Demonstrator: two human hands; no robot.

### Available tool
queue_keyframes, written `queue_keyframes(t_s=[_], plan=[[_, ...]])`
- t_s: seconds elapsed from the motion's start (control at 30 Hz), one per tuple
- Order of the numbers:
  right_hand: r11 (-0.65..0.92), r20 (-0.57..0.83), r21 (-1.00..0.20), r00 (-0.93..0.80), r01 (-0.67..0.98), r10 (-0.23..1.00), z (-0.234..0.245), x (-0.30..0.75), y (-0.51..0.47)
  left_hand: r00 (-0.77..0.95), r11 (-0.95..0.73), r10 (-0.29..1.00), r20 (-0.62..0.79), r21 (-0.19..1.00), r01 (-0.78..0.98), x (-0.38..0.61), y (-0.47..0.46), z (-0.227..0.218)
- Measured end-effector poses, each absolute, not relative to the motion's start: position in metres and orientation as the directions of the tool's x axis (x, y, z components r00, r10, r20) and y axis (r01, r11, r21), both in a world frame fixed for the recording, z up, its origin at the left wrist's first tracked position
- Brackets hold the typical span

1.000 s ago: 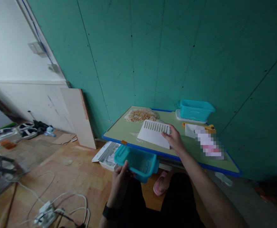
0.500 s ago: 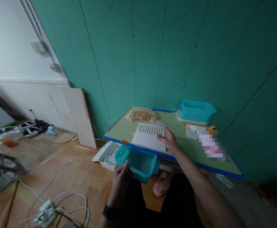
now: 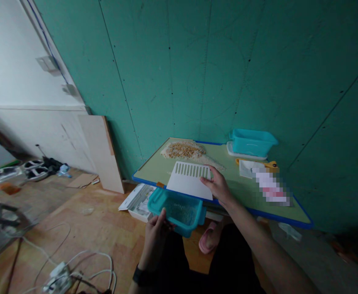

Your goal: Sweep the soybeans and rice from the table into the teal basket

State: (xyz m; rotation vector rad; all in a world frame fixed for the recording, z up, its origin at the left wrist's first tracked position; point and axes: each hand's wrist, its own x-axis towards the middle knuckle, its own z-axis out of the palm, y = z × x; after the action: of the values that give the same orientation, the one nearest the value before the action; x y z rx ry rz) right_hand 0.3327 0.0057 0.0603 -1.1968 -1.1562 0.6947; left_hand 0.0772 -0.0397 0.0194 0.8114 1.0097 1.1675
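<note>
My left hand (image 3: 159, 226) grips the near left rim of a teal plastic bin (image 3: 154, 200), thumb on top. The bin sits just below the table's front edge, with a thin layer of pale grains at its bottom. In my right hand (image 3: 218, 185) is a white slotted scraper (image 3: 186, 181), held by its right side. It lies across the blue front edge of the green table (image 3: 240, 196), its plain edge toward the bin and its slots toward the back. Behind it a pile of yellow beans and pale grains (image 3: 185, 150) spreads on the tabletop, trailing off to the right.
A second teal bin (image 3: 252, 143) stands on a white lid at the back right. Near it lie a yellow tool (image 3: 271, 164) and a blurred-out packet (image 3: 271, 185). A white box (image 3: 140, 204) is under the table. Cables and a power strip (image 3: 58, 277) cover the floor at left.
The white scraper has slid slightly toward me, over the table's front edge. My left hand and the bin stay nearly in place; the view has shifted a little.
</note>
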Motion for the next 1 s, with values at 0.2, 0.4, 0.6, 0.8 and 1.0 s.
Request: queue_keyframes(t_s=[0.2,0.4,0.6,0.8,1.0], plan=[[0.285,0.362,-0.930,0.434,0.234,0.825,0.072,0.370,-0.015,0.081,0.227,0.974,-0.212,0.897,-0.380,0.074,-0.038,0.015],[0.182,0.418,-0.861,0.457,0.475,0.785,0.078,0.419,-0.056,0.083,0.237,0.971,-0.224,0.866,-0.441,0.078,-0.037,0.005],[0.116,0.422,-0.819,0.454,0.561,0.785,0.078,0.414,-0.052,0.098,0.250,0.968,-0.233,0.821,-0.513,0.080,-0.034,-0.004],[0.191,0.448,-0.829,0.422,0.525,0.788,0.068,0.391,-0.020,0.104,0.248,0.968,-0.226,0.828,-0.503,0.074,-0.030,-0.011],[0.273,0.465,-0.851,0.399,0.449,0.790,0.063,0.371,0.011,0.106,0.248,0.968,-0.226,0.834,-0.493,0.071,-0.027,-0.013]])
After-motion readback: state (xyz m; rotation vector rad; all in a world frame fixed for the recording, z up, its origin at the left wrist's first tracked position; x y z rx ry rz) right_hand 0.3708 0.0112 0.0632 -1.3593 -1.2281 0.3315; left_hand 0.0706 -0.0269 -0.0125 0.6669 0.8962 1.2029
